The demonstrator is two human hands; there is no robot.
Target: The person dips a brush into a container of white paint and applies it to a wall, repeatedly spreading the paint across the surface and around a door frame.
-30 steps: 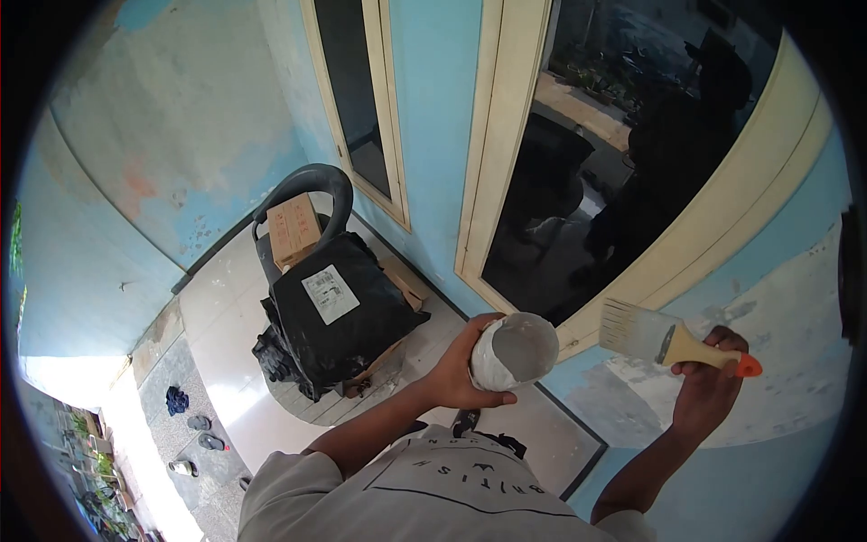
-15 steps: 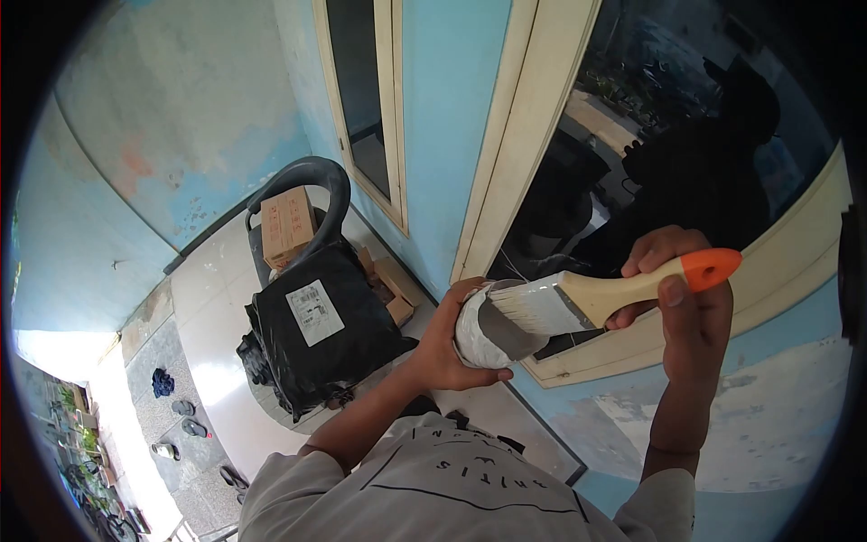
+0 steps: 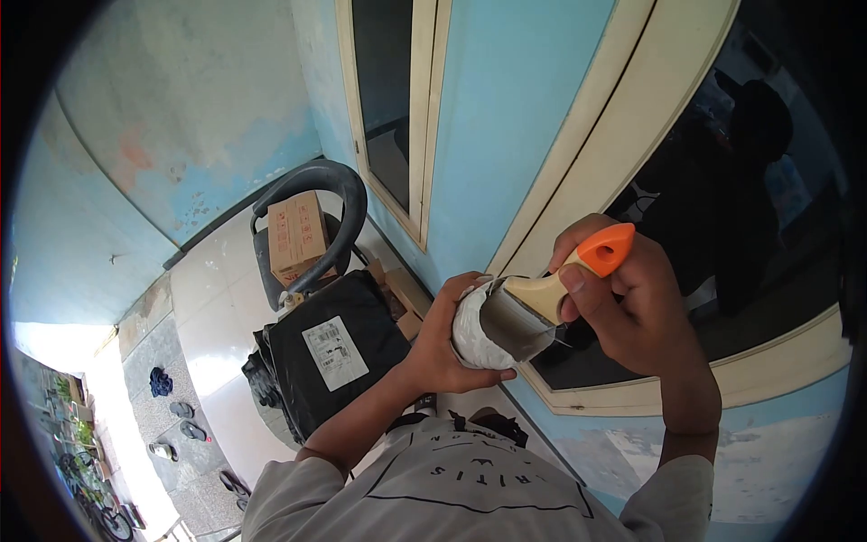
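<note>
My left hand [image 3: 435,348] is wrapped round a paint-smeared white container [image 3: 475,327], which is tilted with its mouth facing right. In my right hand [image 3: 639,312] is a paintbrush [image 3: 540,295] with a cream handle and an orange end. The brush's bristles are down inside the container, so they are mostly hidden, and I cannot see how much paint is in there. Both hands are in front of my chest, near the cream frame [image 3: 578,194] of a dark window.
A dark chair [image 3: 352,203] bears a cardboard box [image 3: 296,237] and a black plastic-wrapped parcel [image 3: 316,312] with a white label. Light blue walls [image 3: 515,99] with peeling patches stand around. Several sandals [image 3: 192,430] lie on the floor to the left.
The brush has moved left and down, its bristles going deeper into the container. My right hand has come closer to my left hand. My view has shifted slightly.
</note>
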